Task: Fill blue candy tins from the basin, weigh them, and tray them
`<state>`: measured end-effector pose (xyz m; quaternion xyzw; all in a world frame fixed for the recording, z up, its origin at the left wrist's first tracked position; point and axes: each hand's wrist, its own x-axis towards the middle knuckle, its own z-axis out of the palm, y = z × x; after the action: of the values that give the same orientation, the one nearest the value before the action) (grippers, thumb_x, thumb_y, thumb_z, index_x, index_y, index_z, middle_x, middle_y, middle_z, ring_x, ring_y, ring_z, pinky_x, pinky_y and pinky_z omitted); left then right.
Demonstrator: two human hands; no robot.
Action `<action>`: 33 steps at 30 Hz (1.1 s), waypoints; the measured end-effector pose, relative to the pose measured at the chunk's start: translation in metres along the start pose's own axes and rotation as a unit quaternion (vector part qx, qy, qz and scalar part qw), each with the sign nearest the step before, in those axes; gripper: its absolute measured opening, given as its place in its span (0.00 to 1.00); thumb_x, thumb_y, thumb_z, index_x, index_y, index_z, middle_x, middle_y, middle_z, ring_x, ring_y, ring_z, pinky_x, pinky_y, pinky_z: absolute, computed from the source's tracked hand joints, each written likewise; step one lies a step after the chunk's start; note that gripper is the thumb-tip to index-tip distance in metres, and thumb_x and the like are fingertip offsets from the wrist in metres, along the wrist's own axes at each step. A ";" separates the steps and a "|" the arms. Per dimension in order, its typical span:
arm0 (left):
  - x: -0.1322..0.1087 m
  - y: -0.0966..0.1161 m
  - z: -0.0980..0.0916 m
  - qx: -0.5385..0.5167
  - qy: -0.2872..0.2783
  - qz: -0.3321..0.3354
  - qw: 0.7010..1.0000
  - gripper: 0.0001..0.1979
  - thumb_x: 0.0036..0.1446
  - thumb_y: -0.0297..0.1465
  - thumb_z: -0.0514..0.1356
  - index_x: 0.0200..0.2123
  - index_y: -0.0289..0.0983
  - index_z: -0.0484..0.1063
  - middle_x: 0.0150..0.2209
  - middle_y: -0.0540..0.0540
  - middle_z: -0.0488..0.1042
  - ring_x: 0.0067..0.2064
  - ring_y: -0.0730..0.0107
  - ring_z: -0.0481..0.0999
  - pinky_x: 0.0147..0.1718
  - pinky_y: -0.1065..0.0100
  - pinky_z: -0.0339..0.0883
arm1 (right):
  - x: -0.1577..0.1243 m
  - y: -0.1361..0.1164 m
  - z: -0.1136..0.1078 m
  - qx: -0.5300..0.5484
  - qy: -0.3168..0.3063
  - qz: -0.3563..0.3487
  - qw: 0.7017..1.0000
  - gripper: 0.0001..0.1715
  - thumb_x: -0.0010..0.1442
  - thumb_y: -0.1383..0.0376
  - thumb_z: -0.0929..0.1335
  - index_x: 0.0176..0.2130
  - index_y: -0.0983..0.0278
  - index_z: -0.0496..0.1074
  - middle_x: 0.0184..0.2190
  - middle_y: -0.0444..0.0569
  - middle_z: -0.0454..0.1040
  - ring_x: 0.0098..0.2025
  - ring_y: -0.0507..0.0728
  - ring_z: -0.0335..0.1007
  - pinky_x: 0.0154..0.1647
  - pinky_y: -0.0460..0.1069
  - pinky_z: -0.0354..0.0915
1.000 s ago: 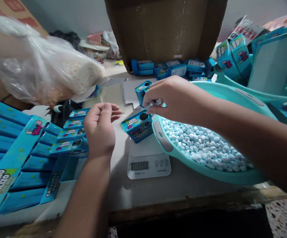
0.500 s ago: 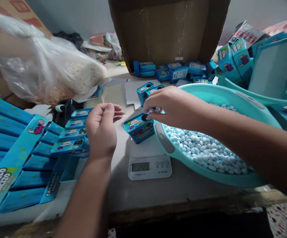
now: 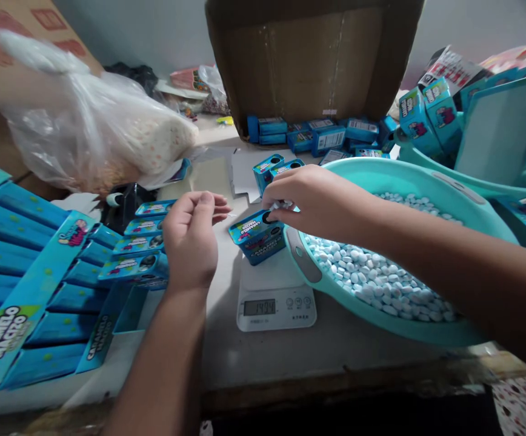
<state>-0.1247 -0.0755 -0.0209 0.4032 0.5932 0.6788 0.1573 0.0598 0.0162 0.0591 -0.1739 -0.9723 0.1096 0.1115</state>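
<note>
My right hand (image 3: 311, 197) is closed on several small white candies (image 3: 281, 204), with its fingertips at the dark round opening of a blue candy box (image 3: 258, 239). That box rests on a white digital scale (image 3: 277, 309), and the hand partly covers its top. To the left, my left hand (image 3: 191, 239) hovers with loosely bent fingers and nothing visible in them, apart from the box. Beneath my right forearm is a turquoise basin (image 3: 426, 332) with pale candies (image 3: 372, 272) in it.
Upright blue boxes (image 3: 138, 245) and a large blue display carton (image 3: 31, 290) stand at the left. A tied plastic bag (image 3: 103, 121) lies behind. An open cardboard box (image 3: 303, 66) at the back holds more blue boxes. Another turquoise basin (image 3: 485, 184) is at the right.
The digits on the scale's display have changed. My right hand stays at the box's opening with candies in its fingers, and my left hand has hardly moved. The whole view has shifted slightly.
</note>
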 end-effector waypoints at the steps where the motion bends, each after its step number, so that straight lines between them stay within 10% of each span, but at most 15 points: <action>1: 0.000 0.000 0.000 0.000 -0.001 -0.002 1.000 0.12 0.64 0.41 0.60 0.31 0.41 0.75 0.33 0.46 0.77 0.35 0.68 0.78 0.35 0.66 0.73 | 0.001 -0.001 0.000 -0.004 0.000 0.000 1.000 0.12 0.63 0.70 0.66 0.43 0.66 0.79 0.40 0.53 0.77 0.39 0.55 0.68 0.40 0.50 0.58; 33: -0.009 0.011 0.002 0.022 -0.034 0.023 0.999 0.14 0.66 0.43 0.59 0.32 0.41 0.76 0.34 0.46 0.78 0.35 0.66 0.79 0.37 0.63 0.72 | 0.005 -0.009 0.000 -0.049 -0.019 -0.004 0.999 0.13 0.62 0.71 0.66 0.44 0.65 0.79 0.40 0.52 0.77 0.39 0.56 0.67 0.39 0.50 0.55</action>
<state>-0.1150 -0.0833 -0.0136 0.4432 0.5929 0.6549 0.1525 0.0521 0.0101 0.0626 -0.1727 -0.9792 0.0648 0.0847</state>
